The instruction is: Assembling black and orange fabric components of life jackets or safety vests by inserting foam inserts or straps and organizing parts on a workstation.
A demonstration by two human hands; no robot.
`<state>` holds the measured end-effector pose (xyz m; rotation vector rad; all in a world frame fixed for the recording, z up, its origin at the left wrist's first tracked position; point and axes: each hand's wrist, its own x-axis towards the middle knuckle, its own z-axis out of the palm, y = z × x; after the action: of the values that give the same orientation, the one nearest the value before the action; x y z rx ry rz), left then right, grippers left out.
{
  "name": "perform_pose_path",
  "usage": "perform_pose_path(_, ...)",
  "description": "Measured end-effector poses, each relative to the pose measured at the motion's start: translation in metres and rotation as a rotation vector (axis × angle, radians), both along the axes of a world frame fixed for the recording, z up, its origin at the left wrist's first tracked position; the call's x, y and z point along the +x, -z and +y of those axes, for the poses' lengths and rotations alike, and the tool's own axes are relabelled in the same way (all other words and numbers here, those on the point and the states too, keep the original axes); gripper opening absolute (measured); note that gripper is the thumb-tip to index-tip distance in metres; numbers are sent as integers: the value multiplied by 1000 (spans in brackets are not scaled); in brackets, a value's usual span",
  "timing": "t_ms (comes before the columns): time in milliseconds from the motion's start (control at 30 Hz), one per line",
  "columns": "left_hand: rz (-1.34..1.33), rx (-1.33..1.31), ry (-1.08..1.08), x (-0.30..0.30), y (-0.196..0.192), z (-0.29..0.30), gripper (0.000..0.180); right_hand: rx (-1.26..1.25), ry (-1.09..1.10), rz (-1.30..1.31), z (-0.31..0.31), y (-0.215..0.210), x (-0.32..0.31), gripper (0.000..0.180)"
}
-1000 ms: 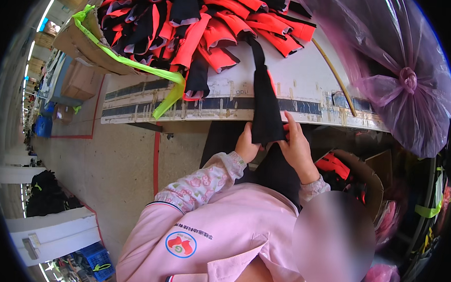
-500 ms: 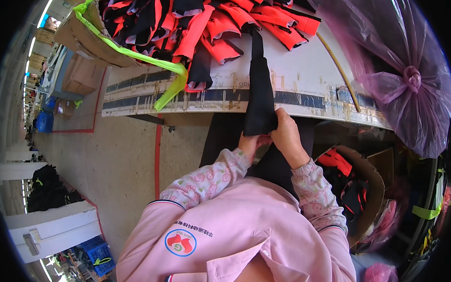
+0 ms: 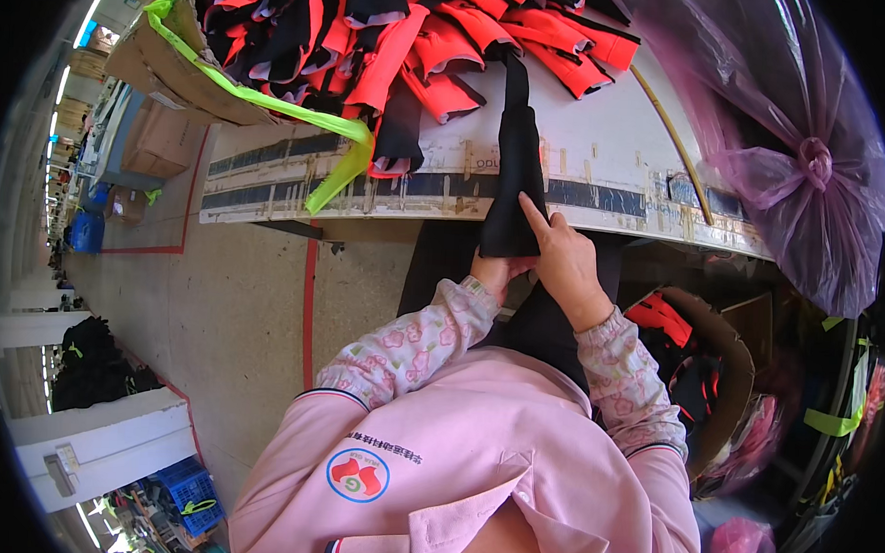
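Note:
A long black fabric piece (image 3: 516, 177), narrow at its far end and wider toward me, hangs over the table's front edge. My left hand (image 3: 501, 272) is closed on its near end from below, and the cloth hides some of those fingers. At its right edge, my right hand (image 3: 565, 266) lies with the index finger stretched along the cloth's upper face. The other right fingers are bent at the edge, and its thumb is mostly hidden. Beyond the piece, a heap of orange-red and black fabric pieces (image 3: 450, 48) covers the far part of the table.
The white table (image 3: 603, 136) has worn tape along its front edge. A cardboard box (image 3: 158, 57) with a lime-green strip (image 3: 302, 121) stands at far left. A tied purple plastic bag (image 3: 812, 163) bulges at right. Below it sits a round container (image 3: 737, 360) with orange-black pieces.
My right index finger has straightened and moved up onto the black fabric piece from its right edge. The near end has lifted slightly, while my left hand stays beneath it.

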<state>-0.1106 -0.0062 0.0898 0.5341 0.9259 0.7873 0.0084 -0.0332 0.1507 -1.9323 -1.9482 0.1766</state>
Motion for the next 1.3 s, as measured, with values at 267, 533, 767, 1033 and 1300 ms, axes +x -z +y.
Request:
perform_pose_path(267,-85,10,6,-5,27,-6,38,-107,-19,-72,0,8,1,72)
perform_pose_path(533,-48,46,6,4,13,11,34,-217,-61,-13,11,-7,7,72)
perform_pose_path(767,-95,347,120,14,8,9,22,92,-174,257,38,-81,15,59)
perform_pose_path(1033,-69,-58,112,35,2,-4,38,-44,-88,-120,65,13,21,75)
perform_pose_path(1300,-44,-9,186,30,-3,7,43,-134,-20,-238,77,6,13,76)
